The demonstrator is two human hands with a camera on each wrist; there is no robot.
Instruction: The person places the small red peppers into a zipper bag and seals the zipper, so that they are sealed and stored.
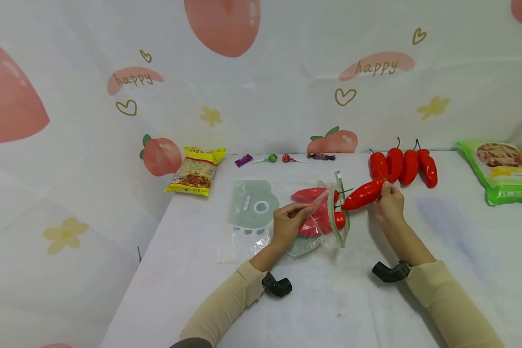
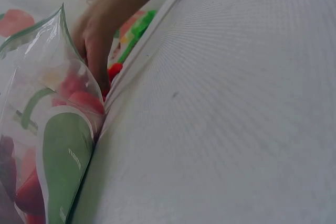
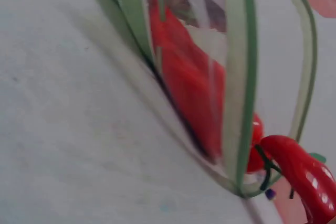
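Getting small lettering on green panel (image 2: 67, 163) of clear bag (image 1: 332, 217) from left wrist view, lost in head view. Seeing four loose peppers (image 1: 409, 166) whole only from head: worktop's (image 1: 322, 304) far edge, toward right corner. Pinching bag film mid-worktop, just short of mouth, with left hand (image 1: 288, 222); bagged peppers (image 1: 309, 195) inside. Pinching held pepper (image 1: 362, 195) by one end with right hand (image 1: 390, 203), other end at bag mouth. Hands apart, forearms angled inward from near side.

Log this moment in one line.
left hand: grips clear bag | right hand: holds red pepper at bag mouth | bagged peppers: inside | loose peppers: four
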